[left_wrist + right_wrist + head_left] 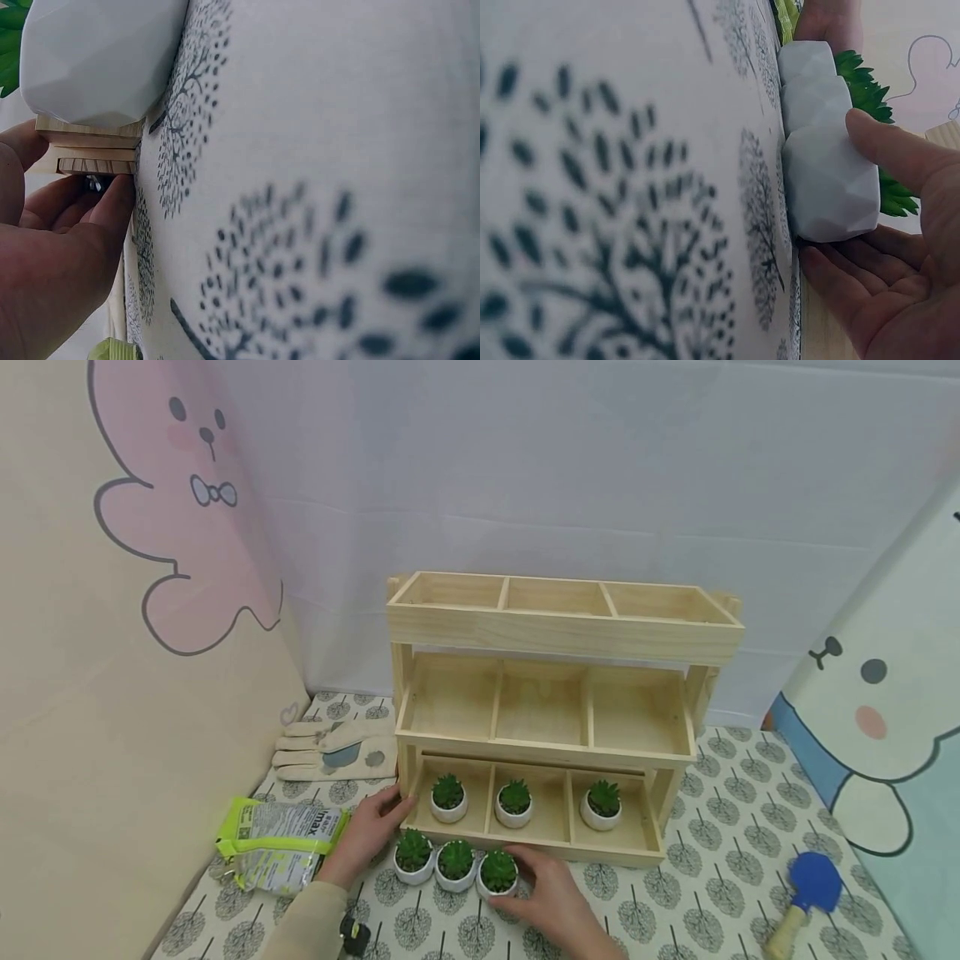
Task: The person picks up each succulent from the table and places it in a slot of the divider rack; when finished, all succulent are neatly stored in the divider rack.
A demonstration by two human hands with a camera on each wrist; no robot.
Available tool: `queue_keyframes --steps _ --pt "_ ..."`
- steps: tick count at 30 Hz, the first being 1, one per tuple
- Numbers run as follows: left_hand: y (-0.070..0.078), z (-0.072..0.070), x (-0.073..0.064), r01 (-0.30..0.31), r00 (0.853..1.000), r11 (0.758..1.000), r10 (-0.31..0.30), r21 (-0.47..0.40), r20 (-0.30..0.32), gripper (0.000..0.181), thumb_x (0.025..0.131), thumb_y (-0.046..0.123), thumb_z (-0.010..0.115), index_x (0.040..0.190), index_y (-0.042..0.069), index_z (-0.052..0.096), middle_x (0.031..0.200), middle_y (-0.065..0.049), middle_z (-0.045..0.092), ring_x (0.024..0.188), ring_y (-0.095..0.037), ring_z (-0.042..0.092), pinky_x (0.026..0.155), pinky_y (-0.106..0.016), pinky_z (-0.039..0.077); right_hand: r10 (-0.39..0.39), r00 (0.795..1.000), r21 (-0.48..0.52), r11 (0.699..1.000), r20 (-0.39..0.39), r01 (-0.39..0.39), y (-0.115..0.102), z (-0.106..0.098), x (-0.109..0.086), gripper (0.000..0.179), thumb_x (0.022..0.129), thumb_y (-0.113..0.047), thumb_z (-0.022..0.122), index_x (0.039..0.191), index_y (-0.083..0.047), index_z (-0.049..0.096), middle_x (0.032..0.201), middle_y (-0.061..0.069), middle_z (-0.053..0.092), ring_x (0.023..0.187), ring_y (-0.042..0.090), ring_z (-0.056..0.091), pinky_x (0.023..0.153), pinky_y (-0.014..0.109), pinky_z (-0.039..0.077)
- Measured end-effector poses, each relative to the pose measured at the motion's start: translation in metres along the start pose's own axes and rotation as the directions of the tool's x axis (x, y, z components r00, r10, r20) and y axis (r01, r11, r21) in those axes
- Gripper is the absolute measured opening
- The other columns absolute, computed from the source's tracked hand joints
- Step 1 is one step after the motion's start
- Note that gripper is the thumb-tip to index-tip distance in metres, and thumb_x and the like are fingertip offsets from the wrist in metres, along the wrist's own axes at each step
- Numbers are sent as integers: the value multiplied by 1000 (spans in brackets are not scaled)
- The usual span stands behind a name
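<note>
A three-tier wooden shelf (562, 643) stands at the back of the table. My left hand (367, 831) grips its lower left corner, thumb on the front and fingers behind, as the left wrist view shows. In front of the shelf, several small succulents in faceted white pots form a touching row. The rightmost potted succulent (498, 870) is held by my right hand (557, 900), its thumb on the pot's (832, 187) near side and the other fingers along its right side. Beside it are the middle potted succulent (455, 864) and the left one (412, 856).
In the bottom tier sit three more potted succulents (448, 797), one per compartment. Pale work gloves (337, 752) lie left of the shelf, with a green-and-white bag (281, 843) nearer. A blue trowel (813, 883) with a wooden handle lies at the right.
</note>
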State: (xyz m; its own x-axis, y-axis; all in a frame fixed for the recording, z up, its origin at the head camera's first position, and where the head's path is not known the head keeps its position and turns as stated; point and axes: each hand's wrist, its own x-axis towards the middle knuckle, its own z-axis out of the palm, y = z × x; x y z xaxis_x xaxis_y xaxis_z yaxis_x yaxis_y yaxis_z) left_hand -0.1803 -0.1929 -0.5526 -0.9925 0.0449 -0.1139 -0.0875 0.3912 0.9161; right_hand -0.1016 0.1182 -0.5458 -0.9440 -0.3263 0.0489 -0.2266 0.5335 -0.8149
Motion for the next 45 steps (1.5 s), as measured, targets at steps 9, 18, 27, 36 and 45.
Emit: queue_keyframes --steps 9,18,27,36,45 --pt "-2 0 1 -1 1000 1000 1 -9 2 60 105 33 67 154 3 51 151 -20 54 140 -38 51 115 -50 42 46 998 3 999 40 -46 -3 1 1 72 79 -40 93 135 -3 67 129 12 69 121 36 64 103 52 54" --pt "-3 1 1 -12 1000 1000 12 -18 5 59 104 34 67 153 3 52 150 -20 55 139 -37 52 114 -50 43 44 999 16 999 24 -45 -4 0 -1 71 79 -34 93 136 -1 67 130 14 70 121 35 66 101 47 56" --pt "-2 0 0 -23 1000 1000 24 -13 9 59 105 33 67 153 3 52 151 -20 54 139 -38 51 115 -51 42 5 1000 -7 1000 -3 -5 -2 0 -2 71 78 -35 94 133 1 68 127 13 72 119 33 67 102 45 55" --pt "-4 0 2 -14 1000 1000 14 0 6 60 104 34 67 153 3 52 151 -19 54 141 -37 49 116 -50 40 6 999 -43 999 -33 -7 -8 -6 -7 74 77 -39 94 134 -1 69 125 13 73 116 33 68 103 52 54" --pt "-6 0 3 -2 1000 1000 2 -6 9 60 105 35 66 154 5 51 153 -17 53 143 -36 47 118 -50 38 -14 1000 -89 996 -25 11 -16 -16 -7 73 77 -40 93 136 -4 69 124 9 74 113 29 69 101 51 55"
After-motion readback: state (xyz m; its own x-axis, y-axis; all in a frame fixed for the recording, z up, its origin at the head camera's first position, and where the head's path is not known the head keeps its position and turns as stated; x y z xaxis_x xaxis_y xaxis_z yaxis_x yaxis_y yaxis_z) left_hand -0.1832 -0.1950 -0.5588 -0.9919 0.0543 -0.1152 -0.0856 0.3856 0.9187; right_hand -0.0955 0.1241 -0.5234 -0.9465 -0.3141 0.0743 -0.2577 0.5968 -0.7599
